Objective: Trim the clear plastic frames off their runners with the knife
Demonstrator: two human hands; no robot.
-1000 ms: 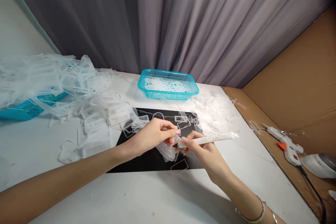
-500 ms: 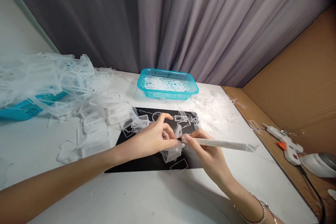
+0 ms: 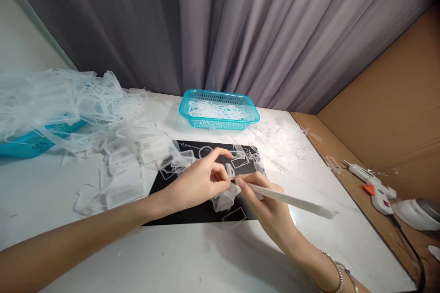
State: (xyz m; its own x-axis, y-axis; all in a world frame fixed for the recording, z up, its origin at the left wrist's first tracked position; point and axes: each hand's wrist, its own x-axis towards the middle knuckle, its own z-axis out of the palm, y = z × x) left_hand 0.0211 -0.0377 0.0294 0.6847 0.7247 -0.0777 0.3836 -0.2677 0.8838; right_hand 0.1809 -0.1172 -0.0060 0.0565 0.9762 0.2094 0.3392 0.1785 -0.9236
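Over the black mat [image 3: 185, 217], my left hand [image 3: 201, 178] pinches a frosted, translucent plastic piece [image 3: 225, 199] between thumb and fingertips. My right hand [image 3: 270, 208] grips a slim, pen-like tool [image 3: 292, 199] with a white-wrapped handle. The handle slants down to the right. Its dark tip meets the plastic piece close to my left fingertips; the exact shape of the tip is too small to make out. A thin rectangular frame [image 3: 234, 214] lies on the mat just below the hands, and further clear frames [image 3: 239, 162] are scattered behind them.
A blue basket [image 3: 220, 123] holding thin white strips stands behind the mat. Translucent pieces heap [image 3: 62, 105] at the left, partly over a blue container [image 3: 27, 144]. White scraps [image 3: 282, 144] spread at right. A glue gun [image 3: 378, 194] with a cable lies on the brown surface.
My right hand has shifted slightly left, and the tool's far end has tipped lower. My left hand keeps its pinch on the plastic piece, its index finger reaching slightly further right.
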